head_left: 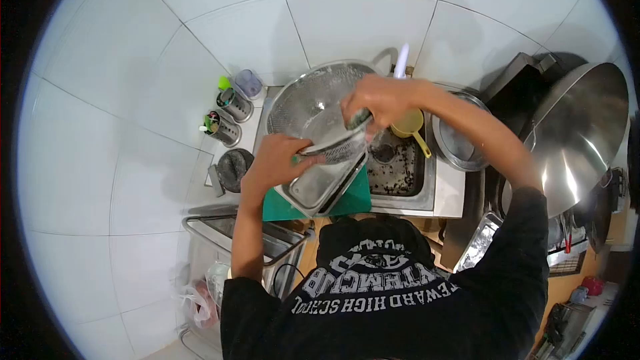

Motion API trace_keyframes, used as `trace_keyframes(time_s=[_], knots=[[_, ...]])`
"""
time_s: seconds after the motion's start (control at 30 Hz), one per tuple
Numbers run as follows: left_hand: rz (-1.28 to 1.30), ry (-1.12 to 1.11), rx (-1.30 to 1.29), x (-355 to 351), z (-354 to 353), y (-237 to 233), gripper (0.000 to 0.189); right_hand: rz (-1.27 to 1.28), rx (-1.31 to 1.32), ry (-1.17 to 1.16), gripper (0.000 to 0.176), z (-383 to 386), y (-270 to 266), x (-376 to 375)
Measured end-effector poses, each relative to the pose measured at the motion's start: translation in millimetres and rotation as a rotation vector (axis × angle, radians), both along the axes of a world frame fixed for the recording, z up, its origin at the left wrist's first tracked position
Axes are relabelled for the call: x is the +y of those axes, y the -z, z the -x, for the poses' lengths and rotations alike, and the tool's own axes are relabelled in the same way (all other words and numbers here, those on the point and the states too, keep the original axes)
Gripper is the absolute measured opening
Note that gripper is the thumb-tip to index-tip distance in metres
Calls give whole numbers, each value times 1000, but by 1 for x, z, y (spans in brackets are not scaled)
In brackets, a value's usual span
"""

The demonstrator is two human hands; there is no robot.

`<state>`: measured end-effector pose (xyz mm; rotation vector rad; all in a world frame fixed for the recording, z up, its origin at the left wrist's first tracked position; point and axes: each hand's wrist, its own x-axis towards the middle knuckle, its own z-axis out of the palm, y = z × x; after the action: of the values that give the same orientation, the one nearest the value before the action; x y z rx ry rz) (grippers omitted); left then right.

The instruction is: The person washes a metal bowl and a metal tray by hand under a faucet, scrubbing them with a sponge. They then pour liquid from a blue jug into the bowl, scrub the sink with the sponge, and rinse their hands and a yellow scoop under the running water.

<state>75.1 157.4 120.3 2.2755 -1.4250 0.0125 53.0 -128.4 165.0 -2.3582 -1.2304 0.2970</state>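
My left hand (277, 160) is wrapped round the rim of a perforated metal strainer (341, 151), which is tilted over the counter. My right hand (383, 101) grips a dark green scouring pad (359, 119) at the strainer's far rim. Beneath the strainer lies a rectangular steel pan (310, 191), resting on a green cutting board (353, 195). A large round colander (283, 110) stands behind both hands, partly hidden by them. Close to my right hand is a yellow dipper (412, 123) over the sink.
The steel sink (403, 177) has dark bits on its bottom. To its right sit a metal bowl (460, 143) and a big wok (573, 140). Utensil holders (230, 132) and a stone mortar (233, 167) line the left side. A wire-handled rack (267, 240) stands front left.
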Motion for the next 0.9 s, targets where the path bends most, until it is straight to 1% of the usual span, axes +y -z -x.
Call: trace_keyframes(time_s=[0.03,0.07,0.1,0.13,0.17,0.2,0.23,0.27,0.3,0.33,0.37,0.4,0.43,0.47,0.5,0.53,0.57,0.6,0.63,0.67,0.7,0.77,0.8,0.87,0.9], knots=[[-38,-4,46,-3,0,7,26,18,-40,0,43,-4,-7,-1],[62,-7,50,-5,-2,21,27,23,-35,3,43,-5,-5,-3],[70,-2,47,-7,-1,33,27,-42,-208,87,43,-9,-2,-5],[150,-104,22,-8,3,44,27,-106,-387,170,43,-15,2,-7],[232,-207,-4,-10,6,55,28,-95,-401,171,43,-20,13,-6],[279,-299,80,-13,7,68,22,-238,-439,344,42,-22,34,-3],[294,-301,74,-18,13,72,22,-383,-472,512,40,-21,51,4],[445,-431,230,-24,20,75,22,-527,-453,648,35,-11,63,26],[596,-558,388,-30,26,79,21,-555,-484,746,35,-1,70,48],[666,-616,442,-35,30,86,21,-534,-617,825,35,10,72,71],[684,-622,432,-41,30,93,21,-537,-671,768,32,14,88,87],[841,-595,398,-45,29,98,22,-518,-730,722,31,21,103,104],[990,-559,363,-47,28,102,23,-523,-737,712,31,21,102,106],[1064,-545,448,-45,29,105,25,-520,-769,695,31,24,101,107],[1065,-544,440,-39,33,98,25,-515,-800,676,31,25,98,105],[858,-552,433,-32,41,86,25,-567,-712,751,29,12,88,96],[649,-558,427,-27,48,78,25,-612,-537,954,27,-7,77,86],[611,-518,359,-24,51,77,28,-648,-355,1149,26,-28,66,73],[609,-518,361,-27,55,71,28,-518,-153,1170,28,-54,53,51],[699,-507,365,-32,61,61,30,-387,48,1179,31,-68,46,38],[795,-493,359,-34,61,55,32,-391,43,1175,31,-63,43,45],[840,-513,358,-29,51,67,33,-332,-270,1134,27,-44,30,69],[864,-535,377,-27,47,71,35,-417,-336,1097,19,-24,28,85],[845,-584,319,-29,37,68,36,-482,-625,960,16,9,49,113],[814,-632,274,-29,37,69,38,-516,-663,910,18,22,62,127]])
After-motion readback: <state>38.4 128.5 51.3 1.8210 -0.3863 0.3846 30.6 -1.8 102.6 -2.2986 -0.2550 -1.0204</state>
